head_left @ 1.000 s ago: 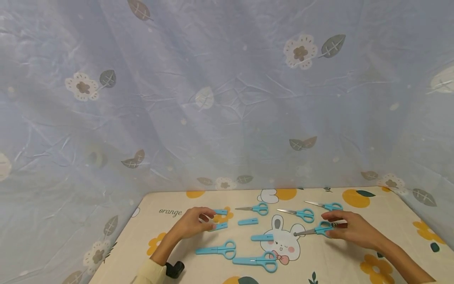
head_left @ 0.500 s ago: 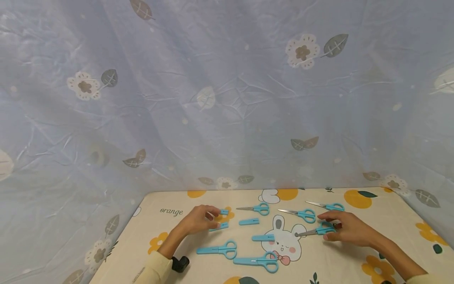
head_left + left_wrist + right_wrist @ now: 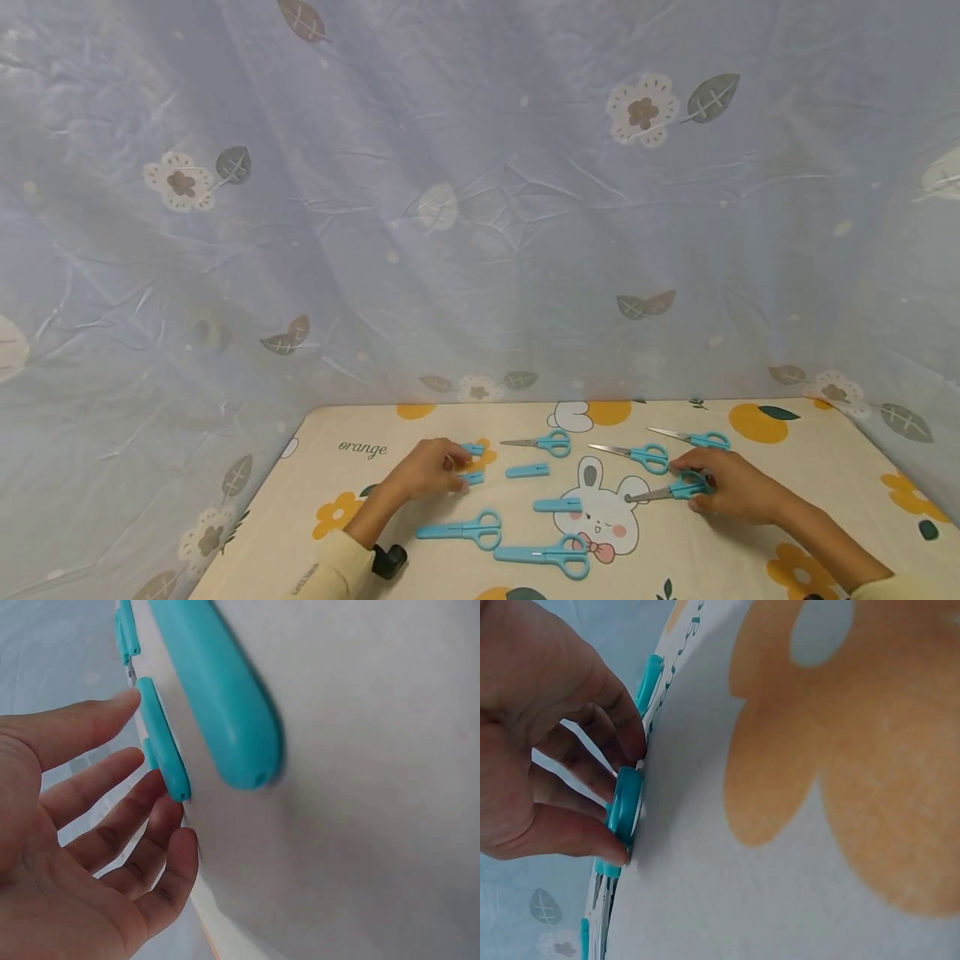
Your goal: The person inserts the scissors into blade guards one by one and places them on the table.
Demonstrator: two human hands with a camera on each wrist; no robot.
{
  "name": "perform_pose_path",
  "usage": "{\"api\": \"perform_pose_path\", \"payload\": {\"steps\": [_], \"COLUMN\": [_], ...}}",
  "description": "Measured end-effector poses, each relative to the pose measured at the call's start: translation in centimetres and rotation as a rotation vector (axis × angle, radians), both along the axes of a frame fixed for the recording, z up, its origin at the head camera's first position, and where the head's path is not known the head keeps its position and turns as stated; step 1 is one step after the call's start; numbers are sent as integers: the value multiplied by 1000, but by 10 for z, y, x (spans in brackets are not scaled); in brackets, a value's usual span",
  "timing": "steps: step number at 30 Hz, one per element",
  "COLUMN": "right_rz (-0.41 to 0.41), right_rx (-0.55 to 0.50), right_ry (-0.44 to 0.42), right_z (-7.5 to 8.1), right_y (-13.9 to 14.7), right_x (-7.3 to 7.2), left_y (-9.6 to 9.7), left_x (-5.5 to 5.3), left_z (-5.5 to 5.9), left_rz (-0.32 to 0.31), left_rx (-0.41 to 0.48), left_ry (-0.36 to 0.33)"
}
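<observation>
In the head view my left hand (image 3: pixel 427 468) hovers at the left beside two light-blue scissor caps (image 3: pixel 473 477), its fingers spread and partly covering them. The left wrist view has its thumb and fingertips close about one cap (image 3: pixel 163 742), none closed round it. At the right, a pair of scissors (image 3: pixel 681 486) with light-blue handles lies with its bare blades pointing left. My right hand (image 3: pixel 738 487) holds its handle loops, thumb on the near side and fingers on the far side. These handles (image 3: pixel 626 802) show between thumb and fingers in the right wrist view.
Three more bare scissors (image 3: pixel 647 456) lie in the back part of the tablecloth. Two loose caps (image 3: pixel 527 471) rest mid-table. In front are two capped scissors (image 3: pixel 459 531), handles to the right. A patterned curtain (image 3: pixel 480 208) rises behind the table.
Both hands have shifted slightly: the left to the right along the caps, the right to the left over the scissor handles. Scissors and caps lie where they were.
</observation>
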State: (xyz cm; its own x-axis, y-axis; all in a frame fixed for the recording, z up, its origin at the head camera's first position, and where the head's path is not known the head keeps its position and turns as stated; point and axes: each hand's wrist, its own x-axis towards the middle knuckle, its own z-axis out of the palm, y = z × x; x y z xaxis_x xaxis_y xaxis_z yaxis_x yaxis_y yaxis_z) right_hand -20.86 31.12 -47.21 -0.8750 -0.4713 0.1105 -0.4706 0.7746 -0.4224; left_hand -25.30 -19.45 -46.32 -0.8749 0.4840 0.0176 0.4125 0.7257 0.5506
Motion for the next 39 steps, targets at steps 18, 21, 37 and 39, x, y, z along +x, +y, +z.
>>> {"api": "perform_pose_path", "payload": {"steps": [18, 21, 37, 39], "right_rz": [-39, -41, -117, -130], "right_rx": [-37, -43, -79, -75], "right_ry": [-41, -40, -119, -99], "right_z": [2, 3, 0, -1], "right_y": [-1, -1, -2, -1], "right_x": [2, 3, 8, 9], "left_y": [5, 5, 6, 6], "left_x": [2, 2, 9, 9], "left_z": [-7, -7, -6, -7], "left_rz": [39, 30, 37, 38], "left_rx": [-1, 3, -15, -19], "left_ry": [27, 34, 23, 22]}}
